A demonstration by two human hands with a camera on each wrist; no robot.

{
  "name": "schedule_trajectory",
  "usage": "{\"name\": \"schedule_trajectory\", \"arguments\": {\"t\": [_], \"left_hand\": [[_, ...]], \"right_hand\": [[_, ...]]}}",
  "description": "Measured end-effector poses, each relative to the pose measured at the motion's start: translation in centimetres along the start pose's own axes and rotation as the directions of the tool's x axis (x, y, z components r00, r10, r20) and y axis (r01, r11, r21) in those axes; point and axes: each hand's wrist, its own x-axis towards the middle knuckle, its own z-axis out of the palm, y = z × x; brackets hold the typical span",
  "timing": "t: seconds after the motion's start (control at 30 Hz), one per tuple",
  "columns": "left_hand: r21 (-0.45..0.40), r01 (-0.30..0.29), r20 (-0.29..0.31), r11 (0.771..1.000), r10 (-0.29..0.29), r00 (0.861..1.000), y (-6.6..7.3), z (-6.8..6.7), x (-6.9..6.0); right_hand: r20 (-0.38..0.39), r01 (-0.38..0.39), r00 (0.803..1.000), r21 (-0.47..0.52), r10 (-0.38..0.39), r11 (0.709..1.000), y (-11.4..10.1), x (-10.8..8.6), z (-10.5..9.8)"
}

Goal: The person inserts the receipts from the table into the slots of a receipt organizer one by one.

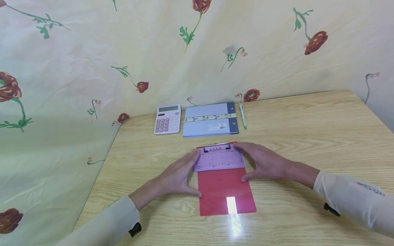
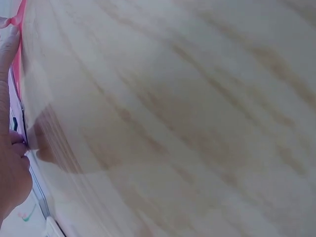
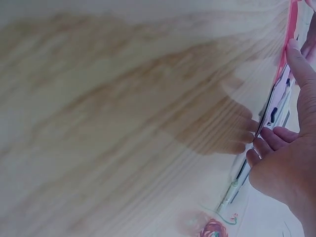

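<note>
A red clipboard (image 1: 215, 191) lies flat on the wooden table. Under its metal clip (image 1: 217, 147), at the far end, is a purple printed form pad (image 1: 219, 160). At the left edge, my left hand (image 1: 176, 176) touches the board with its thumb low and fingers beside the pad. My right hand (image 1: 266, 161) touches the opposite side, fingers near the upper right corner and thumb on the right edge. Both hands have thumb and fingers spread wide. In the right wrist view, fingertips (image 3: 261, 144) meet the board's edge; their undersides are hidden.
Behind the clipboard are a pink and white calculator (image 1: 168, 119), a blue-grey binder-like book (image 1: 206, 125) with a dark spine, and a pale green pen (image 1: 243, 116). A flowered cloth (image 1: 166, 54) hangs along the table's back and left. Wood-grained tabletop (image 1: 307, 136) extends right.
</note>
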Motion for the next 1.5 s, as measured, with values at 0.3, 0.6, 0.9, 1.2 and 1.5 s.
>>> {"name": "schedule_trajectory", "arguments": {"t": [0.3, 0.6, 0.9, 1.2, 1.5], "left_hand": [[0.023, -0.025, 0.029, 0.999, 0.024, 0.999, -0.1, -0.3, 1.2], [0.018, -0.054, 0.040, 0.998, 0.053, 0.998, -0.3, -0.5, 2.6], [0.004, -0.058, 0.065, 0.998, 0.057, 0.996, -0.3, -0.8, 3.4], [0.013, -0.062, 0.081, 0.998, 0.061, 0.995, -0.3, -1.0, 3.6], [-0.024, -0.023, 0.074, 0.999, 0.024, 0.997, -0.6, -1.7, 2.9]], "right_hand": [[-0.011, -0.020, 1.000, -0.014, 0.020, 1.000, 0.3, -0.5, -0.4], [-0.018, -0.030, 0.999, -0.058, 0.029, 0.998, 1.0, -0.8, -0.9], [-0.025, -0.025, 0.999, -0.047, 0.024, 0.999, 1.4, -0.8, -1.4], [-0.012, -0.028, 1.000, -0.049, 0.027, 0.998, 1.8, -0.5, -1.6], [-0.036, -0.124, 0.992, -0.011, 0.124, 0.992, 1.9, -1.4, -2.3]]}}
